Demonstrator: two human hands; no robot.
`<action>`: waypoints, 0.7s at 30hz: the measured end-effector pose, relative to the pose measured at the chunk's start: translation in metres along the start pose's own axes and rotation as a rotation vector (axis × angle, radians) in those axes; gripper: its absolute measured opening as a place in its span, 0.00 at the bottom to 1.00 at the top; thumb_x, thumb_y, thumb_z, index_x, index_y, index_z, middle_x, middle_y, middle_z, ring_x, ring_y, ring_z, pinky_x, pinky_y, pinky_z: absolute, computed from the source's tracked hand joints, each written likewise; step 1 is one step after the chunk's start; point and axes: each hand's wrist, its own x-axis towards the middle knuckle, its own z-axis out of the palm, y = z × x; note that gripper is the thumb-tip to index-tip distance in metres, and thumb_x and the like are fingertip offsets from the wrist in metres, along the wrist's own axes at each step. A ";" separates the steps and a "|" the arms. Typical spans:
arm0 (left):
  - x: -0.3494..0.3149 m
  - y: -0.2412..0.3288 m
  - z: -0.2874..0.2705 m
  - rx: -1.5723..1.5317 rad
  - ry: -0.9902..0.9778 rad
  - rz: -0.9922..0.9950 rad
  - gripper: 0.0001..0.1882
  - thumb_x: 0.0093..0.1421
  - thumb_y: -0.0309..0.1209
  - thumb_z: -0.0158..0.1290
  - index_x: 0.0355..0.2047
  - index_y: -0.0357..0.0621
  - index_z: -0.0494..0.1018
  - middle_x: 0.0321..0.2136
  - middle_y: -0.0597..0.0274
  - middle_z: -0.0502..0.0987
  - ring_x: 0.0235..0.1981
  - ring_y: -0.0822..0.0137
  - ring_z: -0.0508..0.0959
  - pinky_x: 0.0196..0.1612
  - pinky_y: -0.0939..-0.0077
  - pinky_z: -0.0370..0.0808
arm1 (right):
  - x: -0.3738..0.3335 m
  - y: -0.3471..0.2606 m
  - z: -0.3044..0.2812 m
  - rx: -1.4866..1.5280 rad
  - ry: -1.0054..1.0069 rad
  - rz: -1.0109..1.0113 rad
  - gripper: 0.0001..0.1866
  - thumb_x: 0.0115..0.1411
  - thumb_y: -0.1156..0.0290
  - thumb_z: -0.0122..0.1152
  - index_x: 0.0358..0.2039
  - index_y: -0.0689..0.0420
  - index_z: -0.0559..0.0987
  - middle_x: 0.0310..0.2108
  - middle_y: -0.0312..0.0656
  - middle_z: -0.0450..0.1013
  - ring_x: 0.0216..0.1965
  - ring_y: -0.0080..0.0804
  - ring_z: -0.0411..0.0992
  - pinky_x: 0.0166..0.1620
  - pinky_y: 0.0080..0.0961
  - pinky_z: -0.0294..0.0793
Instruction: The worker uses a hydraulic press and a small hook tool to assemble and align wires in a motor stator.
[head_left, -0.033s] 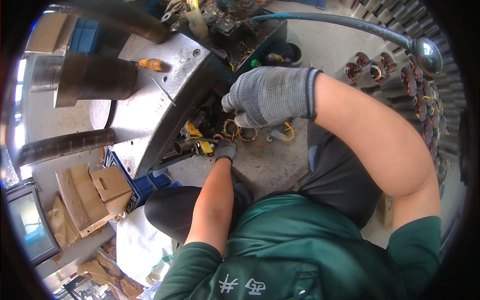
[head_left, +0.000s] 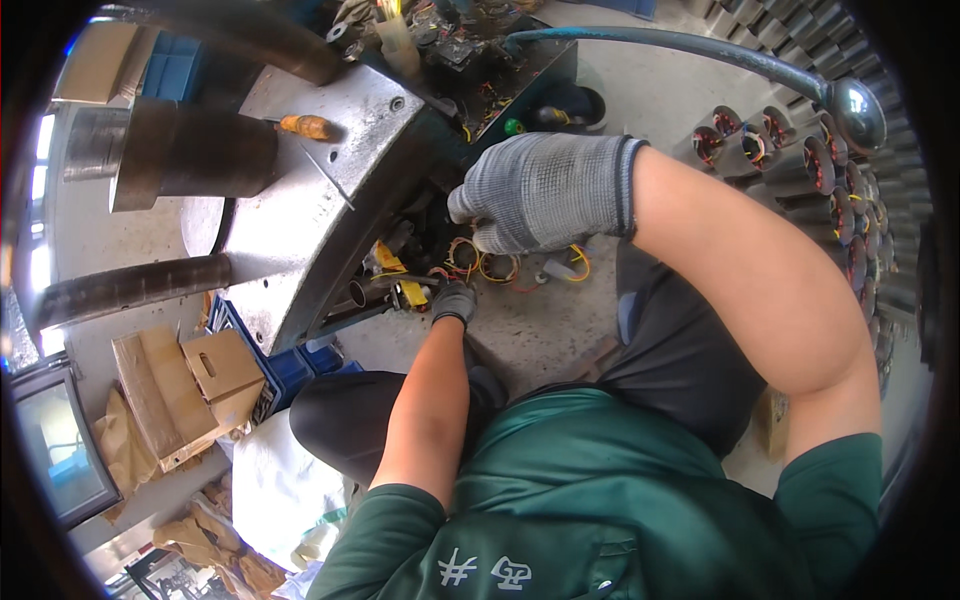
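My right hand [head_left: 548,193], in a grey knitted glove, is raised at the edge of the dark space under the machine plate [head_left: 310,180]. Its fingers are curled closed, and whatever they hold is hidden. Lower and to the left, my left hand [head_left: 454,302], also gloved, reaches in beside several wired rings [head_left: 499,268]. Its fingers are bent around something that I cannot make out. A yellow piece [head_left: 413,293] lies just left of it. To the right, a yellow wire [head_left: 582,264] loops on the floor next to a small pale part.
A screwdriver [head_left: 308,127] with an orange handle lies on the plate. Wired metal cylinders [head_left: 755,150] stand at the right, below a curved bar [head_left: 680,48] with a ball end. Cardboard boxes [head_left: 222,365] and blue bins [head_left: 290,372] are at the left. A cluttered bench [head_left: 545,75] stands behind.
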 end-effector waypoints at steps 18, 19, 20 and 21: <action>-0.021 0.007 -0.124 -0.426 -0.199 -0.163 0.24 0.68 0.44 0.49 0.47 0.35 0.81 0.51 0.38 0.81 0.55 0.41 0.79 0.57 0.50 0.75 | 0.009 -0.006 -0.005 -0.019 -0.062 -0.013 0.21 0.63 0.60 0.63 0.53 0.58 0.82 0.41 0.54 0.82 0.46 0.51 0.81 0.53 0.40 0.79; -0.022 -0.001 -0.127 -0.422 -0.188 -0.172 0.24 0.68 0.44 0.49 0.47 0.35 0.81 0.51 0.38 0.81 0.55 0.41 0.79 0.57 0.50 0.75 | 0.009 -0.008 -0.006 -0.032 -0.059 -0.014 0.21 0.63 0.61 0.63 0.53 0.59 0.82 0.42 0.55 0.82 0.47 0.51 0.81 0.53 0.40 0.78; -0.024 -0.009 -0.130 -0.518 -0.107 -0.339 0.27 0.68 0.48 0.47 0.47 0.36 0.81 0.51 0.37 0.80 0.56 0.40 0.78 0.58 0.50 0.74 | 0.009 -0.009 -0.005 -0.001 -0.036 -0.011 0.21 0.63 0.61 0.63 0.53 0.60 0.82 0.41 0.55 0.82 0.47 0.51 0.81 0.54 0.41 0.78; -0.025 -0.018 -0.133 -0.615 -0.024 -0.504 0.30 0.68 0.53 0.46 0.47 0.36 0.81 0.52 0.36 0.80 0.57 0.40 0.77 0.58 0.49 0.73 | 0.010 -0.010 -0.006 -0.006 -0.030 -0.019 0.21 0.63 0.61 0.63 0.53 0.60 0.82 0.41 0.55 0.82 0.47 0.51 0.81 0.54 0.41 0.78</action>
